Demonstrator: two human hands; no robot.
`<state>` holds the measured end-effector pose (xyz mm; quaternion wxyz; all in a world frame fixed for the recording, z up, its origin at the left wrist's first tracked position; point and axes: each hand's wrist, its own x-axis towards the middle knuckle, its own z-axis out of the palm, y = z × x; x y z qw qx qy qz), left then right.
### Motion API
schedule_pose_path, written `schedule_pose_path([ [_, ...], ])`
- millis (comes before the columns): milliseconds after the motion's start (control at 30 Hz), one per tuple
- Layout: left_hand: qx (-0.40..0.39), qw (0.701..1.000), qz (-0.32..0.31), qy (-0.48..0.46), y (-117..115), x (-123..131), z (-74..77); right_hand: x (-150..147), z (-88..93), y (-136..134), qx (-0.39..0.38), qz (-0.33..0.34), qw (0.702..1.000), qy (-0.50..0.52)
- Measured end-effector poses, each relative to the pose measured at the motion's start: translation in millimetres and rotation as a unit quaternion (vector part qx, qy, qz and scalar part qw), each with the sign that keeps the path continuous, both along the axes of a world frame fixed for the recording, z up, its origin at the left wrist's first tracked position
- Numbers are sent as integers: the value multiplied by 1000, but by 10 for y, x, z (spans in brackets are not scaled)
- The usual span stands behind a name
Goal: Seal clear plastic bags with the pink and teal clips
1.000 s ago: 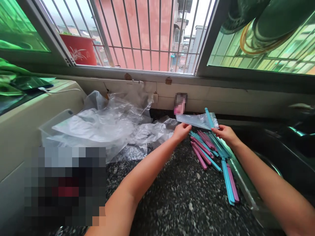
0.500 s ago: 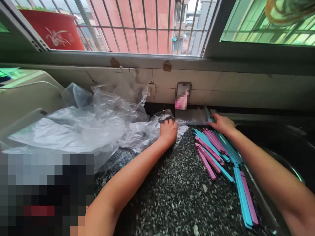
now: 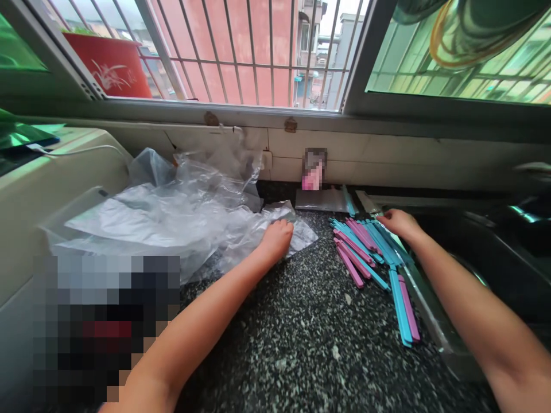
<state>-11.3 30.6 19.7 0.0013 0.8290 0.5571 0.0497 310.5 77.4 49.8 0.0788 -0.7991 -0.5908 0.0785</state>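
Note:
A heap of crumpled clear plastic bags (image 3: 172, 221) covers the left part of the counter. My left hand (image 3: 278, 238) is closed on the right end of this plastic, its fingertips curled down into it. My right hand (image 3: 402, 223) hovers by the far end of a pile of teal and pink bag clips (image 3: 357, 244), thumb and fingers drawn together; what they hold, if anything, I cannot make out. Against the wall lies a flat clear bag (image 3: 321, 200), with a teal clip (image 3: 348, 201) across its right end. A teal and a pink clip (image 3: 408, 310) point towards me.
A black sink (image 3: 508, 246) with a metal rim is at right. The speckled dark counter (image 3: 275, 344) runs in front of me. A beige appliance (image 3: 55, 178) with a white cable stands left. Behind are a tiled wall (image 3: 206, 137) and a barred window.
My right hand has moved away from the teal clip at the back, which stays at the flat bag's end. My left hand remains on the plastic. The view has shifted slightly.

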Motion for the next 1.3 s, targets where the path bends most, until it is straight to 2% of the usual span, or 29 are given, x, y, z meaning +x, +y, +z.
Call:
schedule_pose_path([
  [133,37,999,-32,-17,-91,-173,-9,-102,-32,-269,0,18,999,36],
  [267,107,991,-58,-46,-194,-362,18,-306,100,-457,54,28,995,77],
  [333,201,971,-105,-77,-281,-425,8,-478,171,-575,76,49,989,119],
  [433,349,910,-193,-114,-460,-444,-48,-862,168,-834,57,100,971,210],
  [500,385,885,-234,-116,-613,-417,-86,-1148,87,-1040,15,130,949,288],
  [567,399,870,-265,-115,-792,-387,-104,-1384,-19,-1229,-30,119,879,461],
  [633,400,860,-298,-110,-984,-377,-100,-1522,-112,-1369,-19,89,844,528],
  [733,387,852,-340,-90,-1256,-429,-64,-1547,-172,-1485,59,79,864,493],
  [800,388,852,-340,-92,-1408,-502,-33,-1500,-159,-1549,91,120,881,448],
  [867,385,854,-334,-106,-1543,-585,-5,-1459,-128,-1651,58,195,891,407],
  [967,359,858,-334,-154,-1755,-705,14,-1463,-107,-1906,-32,288,884,366],
  [1033,328,869,-302,-216,-1910,-777,1,-1488,-132,-2117,-28,297,885,359],
  [1067,310,878,-262,-256,-1986,-811,-13,-1497,-155,-2222,-12,287,887,361],
  [1133,261,899,-127,-328,-2110,-878,-45,-1500,-214,-2405,17,255,890,378],
  [1200,169,915,15,-367,-2178,-933,-73,-1486,-278,-2541,34,224,885,407],
  [1233,106,917,64,-379,-2189,-952,-81,-1477,-310,-2591,38,213,882,420],
  [1300,-36,906,109,-407,-2176,-960,-87,-1461,-365,-2661,44,197,876,437],
])
